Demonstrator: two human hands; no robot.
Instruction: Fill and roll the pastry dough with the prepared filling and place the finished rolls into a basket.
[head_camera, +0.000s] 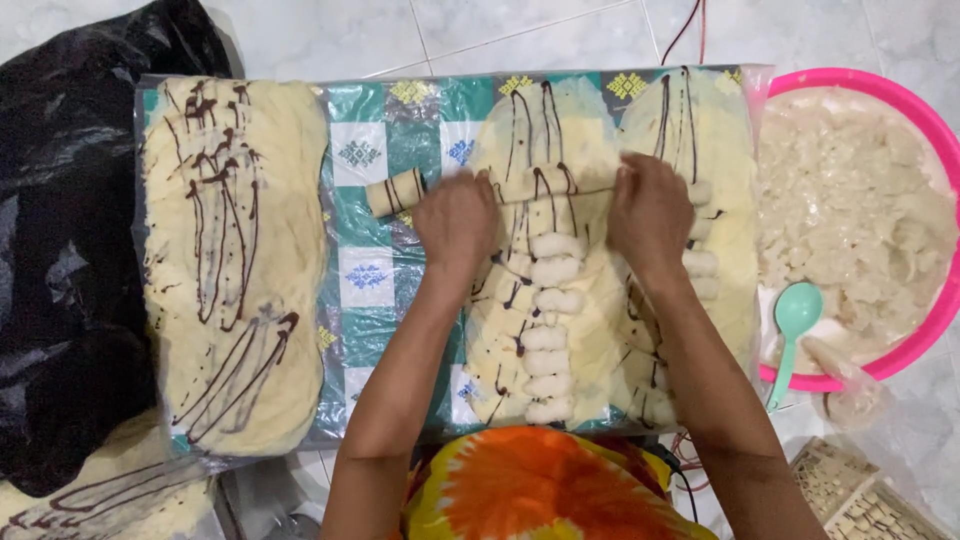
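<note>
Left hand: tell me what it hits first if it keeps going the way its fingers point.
The left hand points away from the person, fingers on the rolled dough. Straight on lies that roll, then probably the chocolate-striped flat sheet on the plastic-covered cloth.

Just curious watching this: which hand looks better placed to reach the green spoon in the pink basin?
Probably the right hand: it rests on the rolled wrapper at the side nearest the pink basin and green spoon. The left hand lies farther away.
</note>
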